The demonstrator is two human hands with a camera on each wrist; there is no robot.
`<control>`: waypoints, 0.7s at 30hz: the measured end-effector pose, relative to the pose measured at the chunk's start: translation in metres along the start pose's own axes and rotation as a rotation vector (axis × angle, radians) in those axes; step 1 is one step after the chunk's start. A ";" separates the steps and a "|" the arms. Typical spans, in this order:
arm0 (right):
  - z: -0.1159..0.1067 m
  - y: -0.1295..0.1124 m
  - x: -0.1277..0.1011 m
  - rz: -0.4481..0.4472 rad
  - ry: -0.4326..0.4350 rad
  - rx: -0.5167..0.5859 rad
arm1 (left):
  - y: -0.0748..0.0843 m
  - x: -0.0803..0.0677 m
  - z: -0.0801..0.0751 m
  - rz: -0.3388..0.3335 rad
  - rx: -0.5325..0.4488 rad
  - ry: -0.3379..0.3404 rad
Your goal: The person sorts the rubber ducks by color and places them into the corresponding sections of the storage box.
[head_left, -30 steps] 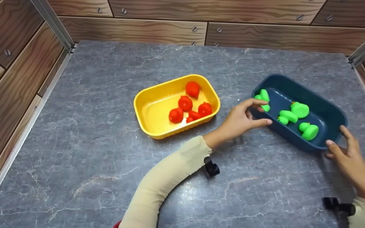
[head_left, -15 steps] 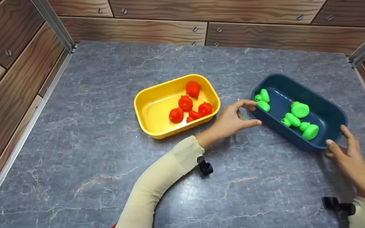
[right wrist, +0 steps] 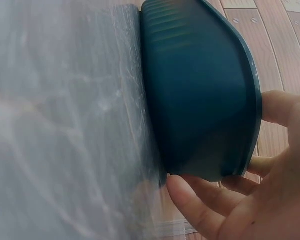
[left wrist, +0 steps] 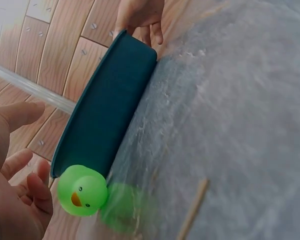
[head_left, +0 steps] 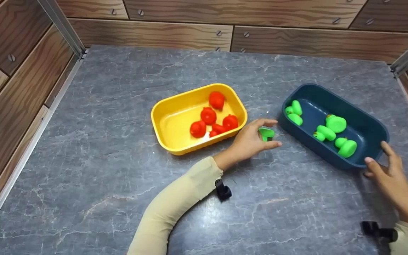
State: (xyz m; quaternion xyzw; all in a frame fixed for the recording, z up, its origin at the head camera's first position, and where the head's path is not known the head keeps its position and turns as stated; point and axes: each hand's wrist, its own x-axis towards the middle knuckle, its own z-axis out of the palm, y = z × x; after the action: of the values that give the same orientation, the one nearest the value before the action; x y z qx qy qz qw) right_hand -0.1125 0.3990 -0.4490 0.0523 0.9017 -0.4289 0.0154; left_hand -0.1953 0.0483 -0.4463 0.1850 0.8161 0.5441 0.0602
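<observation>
A green rubber duck [head_left: 267, 133] is on the grey surface between two plastic tubs. My left hand [head_left: 248, 141] is beside it, thumb and fingers spread apart; the left wrist view shows the duck [left wrist: 82, 191] just clear of the fingers. My right hand [head_left: 391, 173] grips the near right end of the dark blue tub [head_left: 317, 150]. Seen from the right wrist, its fingers [right wrist: 210, 197] press that tub's end and rim. Several more green ducks [head_left: 336, 124] lie inside the blue tub, some tipped over.
Left of the duck stands a yellow tub [head_left: 168, 122] with several red rubber toys [head_left: 208, 115] gathered at its right side. Wood-patterned panels [head_left: 154, 35] border the marbled grey surface [head_left: 112, 141] at the back and sides.
My left hand has moved left from the blue tub's rim to the gap between the tubs. A green duck now shows there beside it. The right hand keeps its place on the tub.
</observation>
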 end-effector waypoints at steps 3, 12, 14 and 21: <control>0.000 0.000 0.000 -0.004 0.003 0.013 | -0.002 -0.001 0.000 -0.017 0.027 -0.005; 0.000 0.002 0.000 -0.009 0.011 0.010 | -0.007 0.001 0.002 -0.077 0.140 -0.006; 0.000 0.002 0.000 -0.007 0.008 0.006 | -0.009 0.002 0.002 -0.105 0.142 -0.009; 0.000 0.000 0.000 -0.001 0.002 0.002 | -0.015 0.004 0.001 -0.188 0.064 -0.021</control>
State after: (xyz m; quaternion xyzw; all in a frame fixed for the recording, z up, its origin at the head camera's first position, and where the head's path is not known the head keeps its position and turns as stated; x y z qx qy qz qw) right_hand -0.1125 0.3990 -0.4496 0.0522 0.9013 -0.4297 0.0144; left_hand -0.2027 0.0450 -0.4601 0.1150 0.8462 0.5077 0.1138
